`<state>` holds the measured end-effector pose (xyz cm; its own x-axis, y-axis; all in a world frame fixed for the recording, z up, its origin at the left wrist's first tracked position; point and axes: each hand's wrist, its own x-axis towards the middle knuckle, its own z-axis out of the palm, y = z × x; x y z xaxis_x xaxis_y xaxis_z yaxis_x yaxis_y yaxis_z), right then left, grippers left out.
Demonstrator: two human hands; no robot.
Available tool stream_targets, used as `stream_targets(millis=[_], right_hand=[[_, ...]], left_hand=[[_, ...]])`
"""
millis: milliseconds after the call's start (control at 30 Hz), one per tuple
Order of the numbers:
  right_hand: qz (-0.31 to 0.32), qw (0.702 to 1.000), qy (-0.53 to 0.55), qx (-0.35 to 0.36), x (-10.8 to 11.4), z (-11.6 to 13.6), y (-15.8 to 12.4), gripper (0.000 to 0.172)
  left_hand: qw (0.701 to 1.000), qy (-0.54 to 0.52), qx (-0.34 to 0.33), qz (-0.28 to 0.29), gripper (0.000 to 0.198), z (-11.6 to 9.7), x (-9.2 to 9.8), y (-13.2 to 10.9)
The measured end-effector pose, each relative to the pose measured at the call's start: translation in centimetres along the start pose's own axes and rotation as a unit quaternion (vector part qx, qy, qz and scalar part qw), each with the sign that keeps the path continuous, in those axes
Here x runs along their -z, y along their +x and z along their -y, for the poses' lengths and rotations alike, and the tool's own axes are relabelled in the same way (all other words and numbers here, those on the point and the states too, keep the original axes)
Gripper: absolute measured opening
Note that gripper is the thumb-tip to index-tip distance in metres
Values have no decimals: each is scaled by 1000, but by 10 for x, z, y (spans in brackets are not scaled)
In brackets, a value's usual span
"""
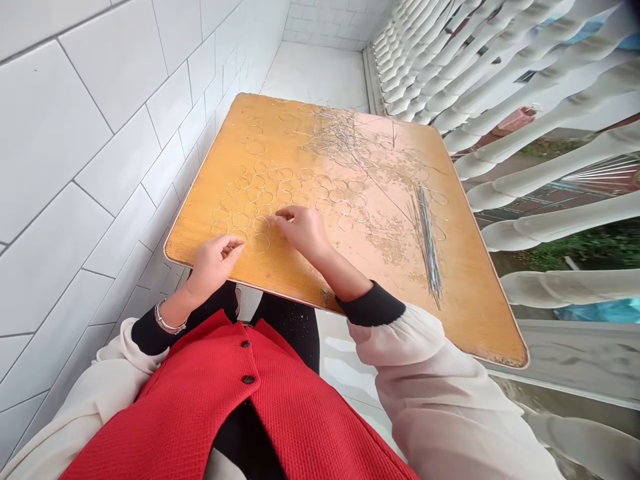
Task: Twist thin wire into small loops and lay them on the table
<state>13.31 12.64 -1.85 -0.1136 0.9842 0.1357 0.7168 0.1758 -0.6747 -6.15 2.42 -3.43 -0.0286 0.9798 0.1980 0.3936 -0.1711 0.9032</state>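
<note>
Thin metal wire rings (241, 221) lie in a loose cluster on the orange-and-pink table (320, 277). My left hand (215, 263) is over the near left edge, thumb and fingers pinched together beside the nearest rings. Whatever sits in that pinch, if anything, is too fine to make out. My right hand (303, 232) reaches in over the cluster, its fingertips closed at the edge of a wire ring (262, 224). Between the two hands another ring (259, 243) lies flat on the tabletop.
A tangled heap of wire (340, 132) covers the table's far side. Toward the right lies a bundle of straight wires (428, 243). A white tiled wall (120, 167) runs along the left, and a white balustrade (540, 170) stands on the right.
</note>
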Motion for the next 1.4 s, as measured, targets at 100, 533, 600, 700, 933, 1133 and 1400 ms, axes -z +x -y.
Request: stream_targets(millis=[100,533,600,700,933,1133,1400], right_hand=[[-17,996,-24,87,9,-7,-18,18],[10,963,-125,238,1,-9,-55,23],[5,970,-131,204,-2,-8,-53,20],[17,978,-137,157,-4,-7,-52,14],[35,981,-124,142,-5,-4,-55,15],[35,981,-123,145,-7,-4,-55,16],[30,981,-101,161,-13,-4,-55,20]], left_hand=[[992,105,-72,12,17,-4,2,-2],[933,292,-172,117,30,-15,-2,27],[940,293,-144,101,27,-18,-2,33],[950,286,-96,76,26,-20,-7,53],[961,259,-10,100,27,-26,-28,96],[939,319,22,129,31,-37,-31,93],[958,261,48,104,26,-29,-39,102]])
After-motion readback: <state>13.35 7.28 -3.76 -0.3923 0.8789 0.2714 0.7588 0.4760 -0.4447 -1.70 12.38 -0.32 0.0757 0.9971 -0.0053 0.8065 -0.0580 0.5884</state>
